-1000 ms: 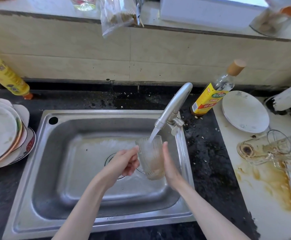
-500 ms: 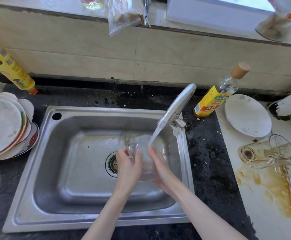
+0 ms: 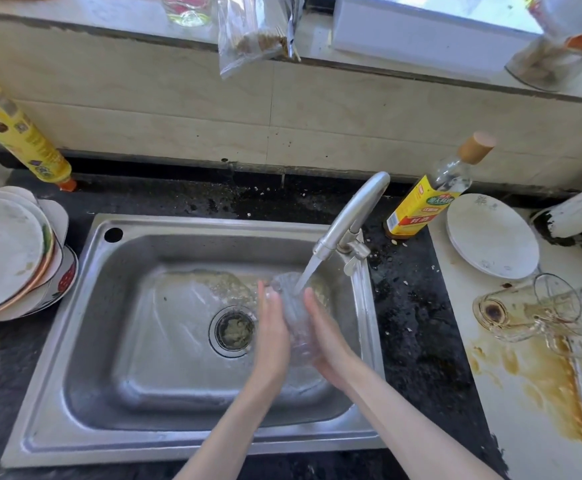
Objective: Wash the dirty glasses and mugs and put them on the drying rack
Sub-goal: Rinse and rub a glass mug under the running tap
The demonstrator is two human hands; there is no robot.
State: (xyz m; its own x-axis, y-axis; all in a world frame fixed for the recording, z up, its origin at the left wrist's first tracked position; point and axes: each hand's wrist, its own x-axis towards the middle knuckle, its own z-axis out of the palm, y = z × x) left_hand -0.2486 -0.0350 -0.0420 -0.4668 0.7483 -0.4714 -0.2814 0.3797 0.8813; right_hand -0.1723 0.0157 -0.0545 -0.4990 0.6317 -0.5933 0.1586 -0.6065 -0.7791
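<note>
- While water runs from the tap (image 3: 348,216), one glass (image 3: 294,317) tilts mouth-up, away from the person.
- Left hand (image 3: 271,336) and right hand (image 3: 327,341), fingers straight, press its sides.
- Two dirty glasses (image 3: 524,306) lie on the counter (image 3: 417,327).

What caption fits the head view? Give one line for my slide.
Both hands, left hand and right hand, press a clear glass between them under the running faucet above the steel sink.

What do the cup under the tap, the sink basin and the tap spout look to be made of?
The cup, held between the hands, looks like clear ribbed glass, though clear plastic can't be ruled out: the basin shows through it. The sink looks like brushed stainless steel, grey with soft reflections. The tap spout seems matte silver metal.
</note>
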